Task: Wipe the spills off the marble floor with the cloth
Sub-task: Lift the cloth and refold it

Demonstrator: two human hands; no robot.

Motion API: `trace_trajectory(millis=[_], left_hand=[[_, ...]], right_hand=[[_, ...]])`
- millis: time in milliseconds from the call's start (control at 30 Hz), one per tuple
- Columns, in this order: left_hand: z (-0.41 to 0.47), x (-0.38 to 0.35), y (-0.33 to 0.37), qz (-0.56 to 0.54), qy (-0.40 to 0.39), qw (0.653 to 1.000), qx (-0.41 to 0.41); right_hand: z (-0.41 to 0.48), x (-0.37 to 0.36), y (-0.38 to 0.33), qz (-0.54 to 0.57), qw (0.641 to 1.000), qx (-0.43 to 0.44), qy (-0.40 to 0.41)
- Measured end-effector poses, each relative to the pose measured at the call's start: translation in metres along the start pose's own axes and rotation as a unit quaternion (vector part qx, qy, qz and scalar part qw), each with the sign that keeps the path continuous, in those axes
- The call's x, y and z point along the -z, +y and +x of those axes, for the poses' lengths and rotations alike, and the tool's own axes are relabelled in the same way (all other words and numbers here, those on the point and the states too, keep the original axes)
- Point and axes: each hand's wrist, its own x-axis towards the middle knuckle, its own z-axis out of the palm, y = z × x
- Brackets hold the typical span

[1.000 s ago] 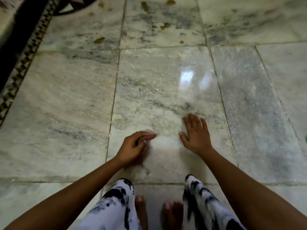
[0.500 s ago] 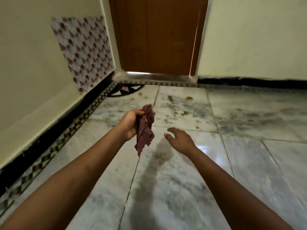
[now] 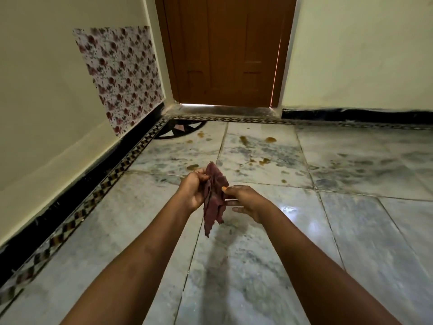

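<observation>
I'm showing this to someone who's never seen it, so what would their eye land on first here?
Most likely the dark red cloth hanging at centre, gripped by the left hand with the right hand bringing its thumb to the edge. Next, the brownish spills dotting the marble floor beyond the hands, toward the wooden door. The floral patch on the left wall also stands out.

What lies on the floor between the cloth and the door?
Beyond the cloth, brown spills dot the marble floor, then a patterned border before the door; head view.
</observation>
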Motion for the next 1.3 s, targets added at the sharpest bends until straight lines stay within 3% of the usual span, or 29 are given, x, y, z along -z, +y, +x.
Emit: trace_trajectory(millis=[133, 400, 633, 767, 1067, 1167, 1300], left_hand=[[0.011, 0.006, -0.004, 0.02, 0.031, 0.999, -0.028], [0.014, 0.004, -0.02, 0.209, 0.05, 0.977, -0.012], [0.01, -0.005, -0.039, 0.322, -0.072, 0.943, 0.047], [0.011, -0.006, -0.054, 0.219, -0.124, 0.961, 0.119], [0.017, -0.005, -0.042, 0.068, -0.02, 0.99, 0.119], [0.017, -0.004, -0.034, 0.031, -0.034, 0.992, 0.122], [0.012, -0.003, -0.037, 0.062, -0.066, 0.981, 0.169]], right_hand=[[0.001, 0.006, -0.001, 0.022, 0.995, 0.05, 0.079], [0.001, 0.024, -0.001, 0.018, 0.986, 0.086, 0.141], [-0.004, 0.04, -0.001, 0.094, 0.984, 0.078, 0.127], [-0.01, 0.044, -0.006, 0.245, 0.965, 0.071, 0.068], [-0.006, 0.051, -0.001, 0.297, 0.942, 0.073, 0.135], [-0.005, 0.051, 0.0, 0.309, 0.937, 0.074, 0.144], [-0.006, 0.047, -0.002, 0.317, 0.934, 0.084, 0.145]])
